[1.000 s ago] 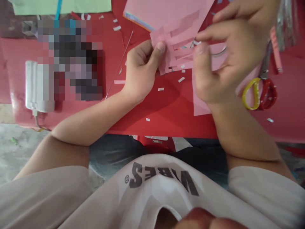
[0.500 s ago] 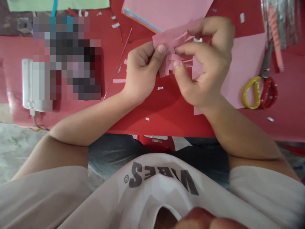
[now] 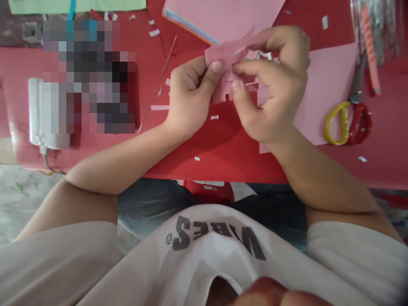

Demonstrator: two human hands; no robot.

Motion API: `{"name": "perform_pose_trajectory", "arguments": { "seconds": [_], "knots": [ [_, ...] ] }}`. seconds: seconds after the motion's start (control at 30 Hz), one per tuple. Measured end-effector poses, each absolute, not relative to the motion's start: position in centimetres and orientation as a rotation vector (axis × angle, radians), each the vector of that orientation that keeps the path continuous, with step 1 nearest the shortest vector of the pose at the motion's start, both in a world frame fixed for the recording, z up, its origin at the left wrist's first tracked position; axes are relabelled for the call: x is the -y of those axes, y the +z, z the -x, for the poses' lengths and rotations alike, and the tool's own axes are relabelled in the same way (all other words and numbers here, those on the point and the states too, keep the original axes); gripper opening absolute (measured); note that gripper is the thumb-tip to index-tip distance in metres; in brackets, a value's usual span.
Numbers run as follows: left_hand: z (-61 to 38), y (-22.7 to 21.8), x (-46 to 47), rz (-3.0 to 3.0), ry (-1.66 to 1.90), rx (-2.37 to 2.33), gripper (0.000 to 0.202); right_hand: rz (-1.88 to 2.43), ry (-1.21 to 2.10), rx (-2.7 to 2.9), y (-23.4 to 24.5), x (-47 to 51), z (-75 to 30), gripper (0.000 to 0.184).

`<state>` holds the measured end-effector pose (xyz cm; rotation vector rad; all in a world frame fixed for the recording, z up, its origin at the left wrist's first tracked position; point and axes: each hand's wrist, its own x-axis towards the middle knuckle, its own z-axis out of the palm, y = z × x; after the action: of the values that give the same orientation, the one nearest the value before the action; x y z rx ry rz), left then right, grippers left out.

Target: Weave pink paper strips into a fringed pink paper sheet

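Both hands are on a piece of pink paper (image 3: 226,53) cut into narrow strips along its edges, held above the red table. My left hand (image 3: 193,93) is closed, its thumb pressing the paper's left end against the curled fingers. At the other side my right hand (image 3: 274,85) touches the strips with bent fingers; the index fingertip and thumb come near each other at the lower fringe, while another finger reaches under the upper strips. A pink sheet (image 3: 321,93) lies beneath and beside the right hand.
A stack of coloured paper (image 3: 223,19) lies beyond the hands. Scissors (image 3: 349,114) with yellow and red handles lie at right, near a pink stick (image 3: 369,49). A thin rod (image 3: 157,85) and a white device with a cable (image 3: 36,112) are at left. Paper scraps dot the red table (image 3: 207,157).
The right hand's upper fingers have shifted slightly, and the upper pink strips are now bent upward over them. My left hand keeps its grip in the same place.
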<state>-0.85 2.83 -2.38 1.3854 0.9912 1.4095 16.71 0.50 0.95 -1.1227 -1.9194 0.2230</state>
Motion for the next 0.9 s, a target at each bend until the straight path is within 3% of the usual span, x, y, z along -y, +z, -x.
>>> {"name": "perform_pose_trajectory", "arguments": {
  "seconds": [0.23, 0.53, 0.77, 0.9],
  "knots": [
    [0.7, -1.5, -2.3, -1.331, 1.392, -1.048, 0.038, 1.126, 0.238, 1.925, 0.9, -0.5, -16.8, 0.018],
    [0.9, -2.8, -2.7, -1.35, 1.422, -1.035, 0.041, 1.194, 0.235, 1.91, 0.5, -1.1, -17.2, 0.002],
    [1.0, -3.3, -3.5, -1.321, 1.412, -0.999, 0.047, 1.217, 0.36, 1.889, 1.3, -1.5, -17.4, 0.009],
    [0.7, -3.6, -3.3, -1.1, 1.278, -0.85, 0.033, 1.084, 0.495, 1.85, 1.4, -1.9, -17.7, 0.008]
  ]
}}
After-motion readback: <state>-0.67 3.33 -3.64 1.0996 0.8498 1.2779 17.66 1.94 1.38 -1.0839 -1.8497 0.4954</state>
